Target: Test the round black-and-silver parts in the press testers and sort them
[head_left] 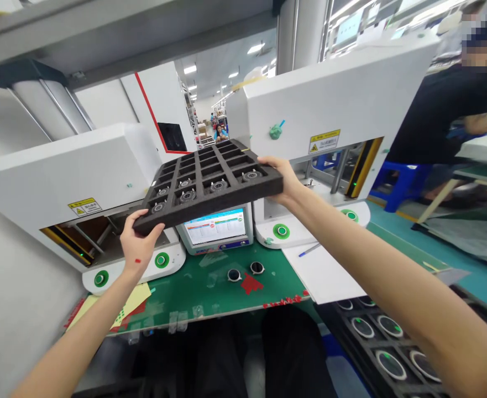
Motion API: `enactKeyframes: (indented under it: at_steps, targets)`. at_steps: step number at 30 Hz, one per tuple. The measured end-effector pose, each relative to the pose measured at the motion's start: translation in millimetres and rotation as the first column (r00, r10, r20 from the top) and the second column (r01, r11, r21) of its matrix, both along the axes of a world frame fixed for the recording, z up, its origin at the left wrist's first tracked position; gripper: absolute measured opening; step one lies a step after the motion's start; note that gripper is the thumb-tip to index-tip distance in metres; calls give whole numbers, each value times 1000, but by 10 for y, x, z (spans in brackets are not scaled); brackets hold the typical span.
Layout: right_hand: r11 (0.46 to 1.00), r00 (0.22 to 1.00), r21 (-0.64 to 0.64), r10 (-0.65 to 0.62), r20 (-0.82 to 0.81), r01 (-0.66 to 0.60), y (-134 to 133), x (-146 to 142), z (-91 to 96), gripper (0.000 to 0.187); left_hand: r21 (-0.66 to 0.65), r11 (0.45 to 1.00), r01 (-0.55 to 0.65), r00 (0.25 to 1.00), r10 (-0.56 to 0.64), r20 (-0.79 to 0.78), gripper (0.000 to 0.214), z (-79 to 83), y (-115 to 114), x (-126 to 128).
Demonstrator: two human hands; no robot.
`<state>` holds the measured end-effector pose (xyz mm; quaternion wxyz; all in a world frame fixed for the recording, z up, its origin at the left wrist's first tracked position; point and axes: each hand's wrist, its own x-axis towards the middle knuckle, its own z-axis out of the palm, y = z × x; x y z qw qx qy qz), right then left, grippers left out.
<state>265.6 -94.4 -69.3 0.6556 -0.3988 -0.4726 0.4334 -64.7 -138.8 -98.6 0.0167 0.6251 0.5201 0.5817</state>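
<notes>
So both hands have the black foam tray (210,206) up in the air over the bench, right around the gap between the two white machines. Left hand (137,240) is pinching the near left corner, thumb pressed on the front wall. Right hand (283,179) has the right end, thumb up by the top edge; its other fingers are hidden, so can't tell how they wrap underneath. Round parts (188,196) sit in pockets toward the near edge.

Room-wise, the tray's left side overlaps the left machine (61,160) in view and its right end overlaps the right machine (330,105), but I can't judge the real gaps. The front wall cuts across the top of the screen (216,225). Below, green bench (202,301) shows around two dark discs (245,271), which sit close together, a bit back from the front edge. White paper (330,279) with a pen (308,250) on it reaches that edge on the right, near a second tray (370,347) of ringed discs.
</notes>
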Motion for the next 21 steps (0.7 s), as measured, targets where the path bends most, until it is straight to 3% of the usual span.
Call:
enactKeyframes:
  at_steps: [5, 11, 14, 16, 18, 21]
  targets:
    - [972, 971, 115, -216, 101, 205, 287, 4, -204, 30, 25, 999, -24, 997, 26, -79, 42, 21, 468, 31]
    - [858, 827, 326, -488, 280, 396, 547, -170, -338, 27, 117, 991, -65, 980, 85, -180, 39, -29, 729, 22]
    - [813, 729, 402, -567, 384, 421, 492, -91, -369, 27, 178, 982, -64, 975, 100, -200, 46, -72, 661, 30]
    - [808, 645, 428, -585, 492, 405, 334, 132, -523, 29, 209, 977, -48, 976, 91, -199, 52, -124, 511, 27]
    - [844, 537, 400, -536, 651, 357, 109, 459, -811, 29, 222, 975, 6, 984, 34, -173, 51, -202, 313, 41]
    - [942, 314, 229, -301, 900, 246, -235, 951, -1372, 30, 171, 979, 114, 993, -107, -46, 39, -388, 16, 169]
